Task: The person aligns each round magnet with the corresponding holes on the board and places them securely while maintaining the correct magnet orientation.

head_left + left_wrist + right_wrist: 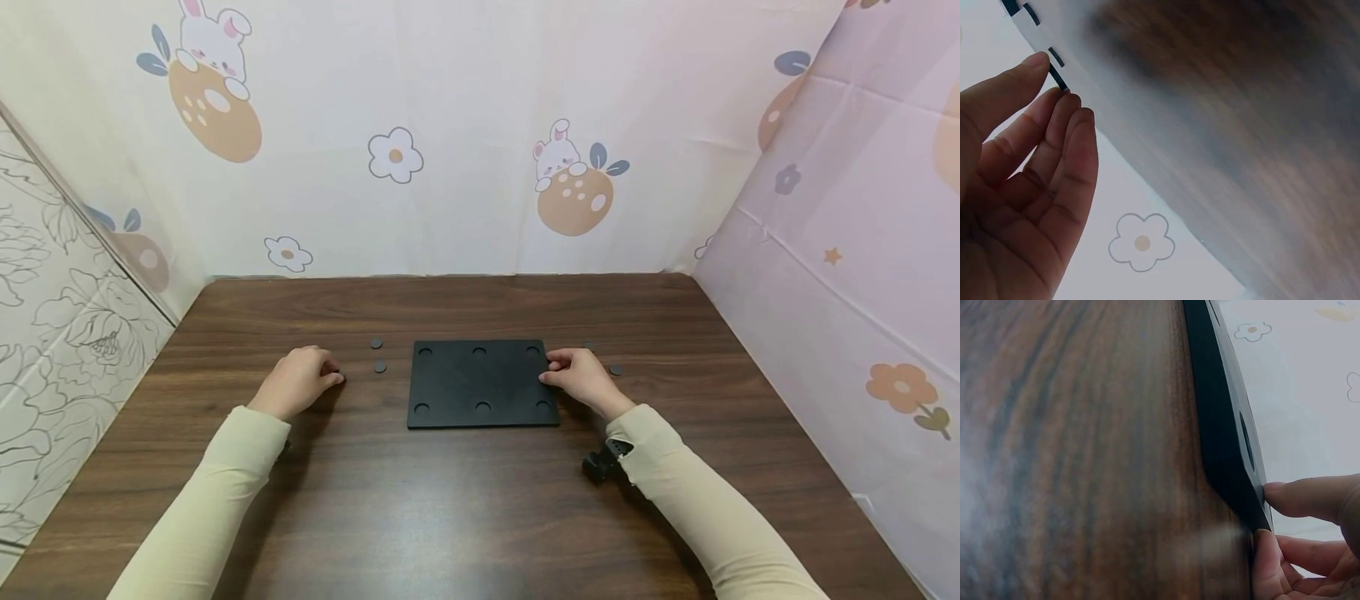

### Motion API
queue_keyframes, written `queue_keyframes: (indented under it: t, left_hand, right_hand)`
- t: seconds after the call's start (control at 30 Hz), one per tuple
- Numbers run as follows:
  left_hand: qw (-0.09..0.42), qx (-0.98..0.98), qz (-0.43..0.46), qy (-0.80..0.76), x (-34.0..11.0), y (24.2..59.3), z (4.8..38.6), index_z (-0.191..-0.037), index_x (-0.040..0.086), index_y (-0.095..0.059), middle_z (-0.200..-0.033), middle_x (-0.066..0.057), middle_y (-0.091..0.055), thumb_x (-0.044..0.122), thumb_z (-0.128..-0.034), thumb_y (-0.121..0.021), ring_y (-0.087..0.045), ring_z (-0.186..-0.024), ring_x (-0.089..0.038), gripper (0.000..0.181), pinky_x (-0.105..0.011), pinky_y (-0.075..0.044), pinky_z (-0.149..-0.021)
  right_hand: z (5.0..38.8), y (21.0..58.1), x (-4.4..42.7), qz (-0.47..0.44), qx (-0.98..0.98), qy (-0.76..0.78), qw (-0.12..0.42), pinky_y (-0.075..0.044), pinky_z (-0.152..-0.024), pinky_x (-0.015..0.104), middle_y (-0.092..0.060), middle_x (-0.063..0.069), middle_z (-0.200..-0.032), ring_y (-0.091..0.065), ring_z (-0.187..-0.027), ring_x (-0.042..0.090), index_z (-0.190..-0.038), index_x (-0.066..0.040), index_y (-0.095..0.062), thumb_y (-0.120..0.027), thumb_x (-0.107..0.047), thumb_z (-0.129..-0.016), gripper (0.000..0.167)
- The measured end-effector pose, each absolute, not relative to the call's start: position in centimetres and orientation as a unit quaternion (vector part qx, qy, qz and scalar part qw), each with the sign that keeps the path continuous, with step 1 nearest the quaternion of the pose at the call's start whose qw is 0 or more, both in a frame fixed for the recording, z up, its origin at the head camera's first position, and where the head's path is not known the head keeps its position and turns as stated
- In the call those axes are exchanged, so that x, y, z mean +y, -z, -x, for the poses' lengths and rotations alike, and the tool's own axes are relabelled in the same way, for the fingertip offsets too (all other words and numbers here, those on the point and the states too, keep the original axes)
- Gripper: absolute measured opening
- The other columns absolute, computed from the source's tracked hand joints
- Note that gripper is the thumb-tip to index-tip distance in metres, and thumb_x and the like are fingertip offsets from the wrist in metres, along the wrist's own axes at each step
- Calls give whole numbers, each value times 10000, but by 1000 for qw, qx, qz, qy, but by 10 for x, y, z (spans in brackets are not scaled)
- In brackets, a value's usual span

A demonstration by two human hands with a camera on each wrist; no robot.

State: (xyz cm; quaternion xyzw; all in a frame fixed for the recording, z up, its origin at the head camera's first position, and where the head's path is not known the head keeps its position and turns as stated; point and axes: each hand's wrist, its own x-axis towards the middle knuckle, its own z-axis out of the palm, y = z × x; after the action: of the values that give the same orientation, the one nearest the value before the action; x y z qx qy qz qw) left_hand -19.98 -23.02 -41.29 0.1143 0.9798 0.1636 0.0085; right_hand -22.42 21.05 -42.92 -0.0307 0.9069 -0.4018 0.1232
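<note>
A flat black board (483, 383) with several round recesses along its long edges lies on the table. My right hand (581, 379) grips its right edge; in the right wrist view the thumb rests on top of the board (1216, 412) and the fingers are at its side. To the left, my left hand (300, 379) pinches a small dark disc (1058, 77) between thumb and fingertips, low over the table. Two dark grey discs, a far one (377, 343) and a near one (380, 367), lie between that hand and the board.
Beyond my right hand lie two more discs, one (588, 345) partly hard to see and one (615, 370) beside the hand. The brown wooden table (450, 508) meets a patterned curtain (465, 208) at the back, with printed cloth on both sides.
</note>
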Motion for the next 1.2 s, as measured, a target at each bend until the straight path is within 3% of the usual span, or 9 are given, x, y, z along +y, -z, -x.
queue_keyframes:
  t: [0.7, 1.2]
  left_hand:
    - [-10, 974, -142, -178, -210, 397, 204, -952, 17, -733, -865, -96, -726, 122, -896, -700, -674, -780, -218, 123, -408, -556, -710]
    - [-36, 962, -130, -239, -189, 399, 211, -1047, 28, -731, -995, -126, -726, 159, -926, -676, -681, -881, -243, 187, -428, -565, -775]
  right_hand:
    - [223, 428, 211, 25, 904, 408, 129, -495, -879, 373, -623, 134, -1139, -584, -1017, 249, -1383, -3, -530, -675, -171, -914, 518]
    - [223, 429, 212, 29, 904, 407, 127, -499, -872, 378, -625, 131, -1129, -587, -1005, 237, -1378, 3, -533, -675, -174, -916, 514]
